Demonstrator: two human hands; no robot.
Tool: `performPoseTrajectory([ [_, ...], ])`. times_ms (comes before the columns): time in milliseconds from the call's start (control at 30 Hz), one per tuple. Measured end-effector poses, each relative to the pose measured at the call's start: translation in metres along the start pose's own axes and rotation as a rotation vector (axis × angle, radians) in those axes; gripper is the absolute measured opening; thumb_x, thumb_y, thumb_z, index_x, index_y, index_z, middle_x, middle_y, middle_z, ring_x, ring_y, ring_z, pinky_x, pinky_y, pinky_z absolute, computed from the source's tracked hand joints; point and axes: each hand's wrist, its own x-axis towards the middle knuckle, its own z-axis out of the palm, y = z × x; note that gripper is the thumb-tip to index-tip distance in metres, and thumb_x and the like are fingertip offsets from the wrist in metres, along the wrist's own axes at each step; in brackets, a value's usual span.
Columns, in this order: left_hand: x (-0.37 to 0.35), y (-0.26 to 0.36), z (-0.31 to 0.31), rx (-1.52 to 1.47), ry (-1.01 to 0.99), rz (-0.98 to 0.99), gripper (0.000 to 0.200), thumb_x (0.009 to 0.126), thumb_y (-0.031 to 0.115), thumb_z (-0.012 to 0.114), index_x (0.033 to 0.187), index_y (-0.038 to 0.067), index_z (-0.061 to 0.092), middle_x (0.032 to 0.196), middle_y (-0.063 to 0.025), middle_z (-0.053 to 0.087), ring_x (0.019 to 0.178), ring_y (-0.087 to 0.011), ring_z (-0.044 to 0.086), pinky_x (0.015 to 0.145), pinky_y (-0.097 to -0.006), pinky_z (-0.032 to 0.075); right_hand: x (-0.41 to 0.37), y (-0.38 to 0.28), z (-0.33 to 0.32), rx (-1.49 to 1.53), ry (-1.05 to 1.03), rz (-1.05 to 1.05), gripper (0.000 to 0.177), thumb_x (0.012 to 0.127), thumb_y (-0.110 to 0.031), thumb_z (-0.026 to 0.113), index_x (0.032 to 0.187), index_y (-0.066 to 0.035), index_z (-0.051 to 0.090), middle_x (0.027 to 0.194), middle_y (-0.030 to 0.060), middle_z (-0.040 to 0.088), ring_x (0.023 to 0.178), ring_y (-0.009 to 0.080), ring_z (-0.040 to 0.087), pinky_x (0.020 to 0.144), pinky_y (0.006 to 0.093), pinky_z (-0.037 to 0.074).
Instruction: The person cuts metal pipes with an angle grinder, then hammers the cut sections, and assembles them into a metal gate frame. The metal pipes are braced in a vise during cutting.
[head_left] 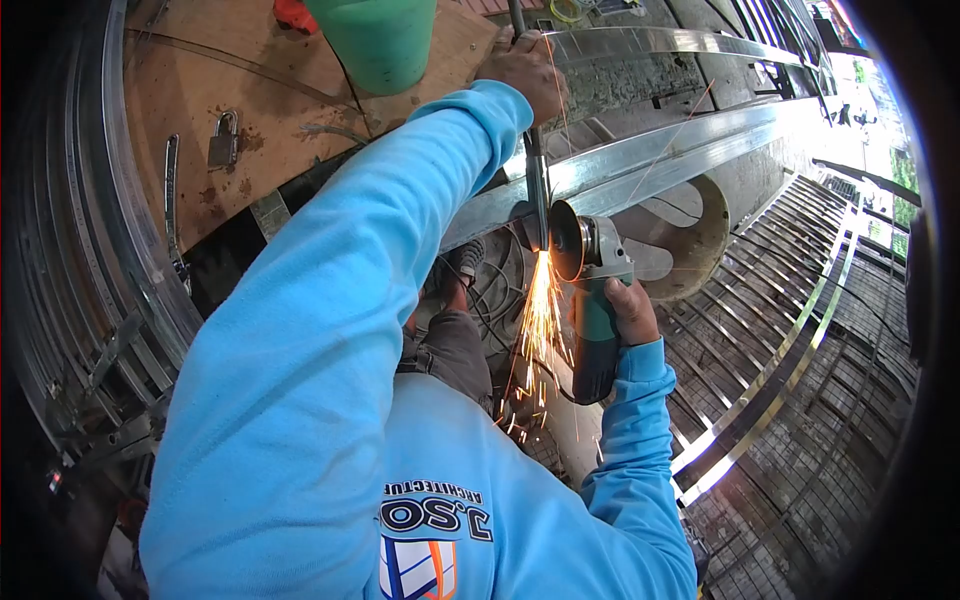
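My left hand (527, 75) is closed around a dark metal rod (536, 165) that points down toward me over a long shiny metal bar (600, 172). In my right hand (632, 311) is a green angle grinder (597, 335), gripped by its body. The grinder's disc (567, 240) is at the rod's lower end, and orange sparks (541, 310) stream down from there. Part of my right hand's fingers is hidden behind the grinder. Light blue sleeves cover both arms.
A green bucket (385, 45), a padlock (223, 140) and a wrench (172, 190) are on the wooden board (290, 110) at upper left. Metal lengths stand at far left. A metal grille (760, 310) lies at right. Cables run below the bar near my feet.
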Motion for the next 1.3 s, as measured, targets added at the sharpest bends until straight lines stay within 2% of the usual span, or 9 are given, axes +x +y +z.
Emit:
performPoseTrajectory([
  [533, 0.003, -0.001, -0.006, -0.061, -0.054, 0.002, 0.039, 0.098, 0.039, 0.044, 0.116, 0.019, 0.072, 0.145, -0.0090, 0.048, 0.143, -0.0247, 0.032, 0.119, -0.0504, 0.015, -0.051, 0.008, 0.019, 0.128, 0.053, -0.005, 0.079, 0.080, -0.063, 0.071, 0.124, 0.000, 0.055, 0.096, 0.0074, 0.065, 0.081, 0.0164, 0.064, 0.069, 0.0295, 0.054],
  [733, 0.012, 0.000, -0.013, -0.135, -0.080, -0.060, 0.047, 0.098, 0.042, 0.045, 0.117, 0.008, 0.071, 0.144, -0.0113, 0.051, 0.145, -0.0272, 0.032, 0.120, -0.0510, 0.018, -0.111, 0.037, 0.026, 0.319, 0.130, -0.080, 0.083, 0.081, -0.068, 0.068, 0.125, 0.002, 0.056, 0.105, 0.0126, 0.068, 0.088, 0.0206, 0.067, 0.077, 0.0318, 0.055],
  [967, -0.003, 0.012, -0.003, 0.097, -0.151, 0.011, 0.052, 0.096, 0.050, 0.042, 0.129, 0.017, 0.063, 0.155, -0.0078, 0.039, 0.150, -0.0286, 0.024, 0.120, -0.0582, 0.011, -0.112, 0.086, 0.000, 0.606, 0.266, -0.337, 0.082, 0.085, -0.066, 0.064, 0.128, 0.004, 0.056, 0.110, 0.0145, 0.067, 0.093, 0.0238, 0.067, 0.083, 0.0355, 0.055],
  [1033, -0.018, 0.027, -0.005, 0.036, -0.010, -0.085, 0.046, 0.096, 0.045, 0.046, 0.129, 0.017, 0.063, 0.150, -0.0108, 0.045, 0.139, -0.0307, 0.041, 0.115, -0.0531, 0.027, -0.101, 0.046, 0.004, 0.700, 0.183, -0.378, 0.079, 0.087, -0.064, 0.063, 0.128, 0.003, 0.055, 0.111, 0.0150, 0.067, 0.093, 0.0250, 0.067, 0.083, 0.0370, 0.056],
  [1067, -0.029, 0.031, -0.030, -0.153, 0.018, 0.013, 0.044, 0.096, 0.042, 0.048, 0.131, 0.017, 0.061, 0.141, -0.0137, 0.050, 0.128, -0.0323, 0.049, 0.109, -0.0502, 0.035, -0.086, 0.045, 0.002, 0.696, 0.299, -0.402, 0.086, 0.087, -0.075, 0.051, 0.127, 0.001, 0.054, 0.103, 0.0163, 0.066, 0.084, 0.0301, 0.068, 0.074, 0.0440, 0.058],
  [1167, -0.098, 0.086, -0.051, -0.927, 0.379, 0.147, 0.042, 0.091, 0.034, 0.066, 0.128, 0.012, 0.061, 0.105, -0.0185, 0.066, 0.106, -0.0396, 0.060, 0.092, -0.0470, 0.048, -0.076, -0.037, 0.032, 0.764, 0.106, -0.535, 0.081, 0.090, -0.073, 0.047, 0.127, -0.001, 0.055, 0.101, 0.0154, 0.066, 0.084, 0.0285, 0.068, 0.072, 0.0424, 0.058],
  [1200, -0.140, 0.113, -0.092, -1.157, 0.254, 0.108, 0.041, 0.085, 0.031, 0.075, 0.118, 0.009, 0.066, 0.105, -0.0149, 0.065, 0.108, -0.0358, 0.062, 0.093, -0.0440, 0.051, -0.064, -0.047, 0.034, 0.734, 0.106, -0.562, 0.080, 0.091, -0.073, 0.046, 0.128, -0.002, 0.054, 0.102, 0.0154, 0.066, 0.086, 0.0281, 0.067, 0.074, 0.0416, 0.057],
  [1233, -0.167, 0.117, -0.146, -1.277, -0.117, 0.302, 0.058, 0.086, 0.039, 0.074, 0.133, 0.011, 0.056, 0.116, -0.0183, 0.064, 0.114, -0.0364, 0.061, 0.099, -0.0423, 0.049, -0.055, -0.056, 0.029, 0.701, 0.118, -0.587, 0.080, 0.091, -0.073, 0.045, 0.130, -0.004, 0.054, 0.103, 0.0153, 0.066, 0.088, 0.0277, 0.067, 0.077, 0.0408, 0.057],
  [1300, -0.211, 0.143, -0.158, -0.925, 0.291, 0.403, 0.082, 0.082, 0.043, 0.077, 0.146, 0.011, 0.038, 0.116, -0.0229, 0.063, 0.109, -0.0350, 0.064, 0.095, -0.0400, 0.050, -0.045, -0.073, 0.030, 0.675, 0.112, -0.623, 0.080, 0.091, -0.074, 0.043, 0.131, -0.005, 0.054, 0.104, 0.0151, 0.066, 0.090, 0.0271, 0.066, 0.079, 0.0403, 0.057],
])
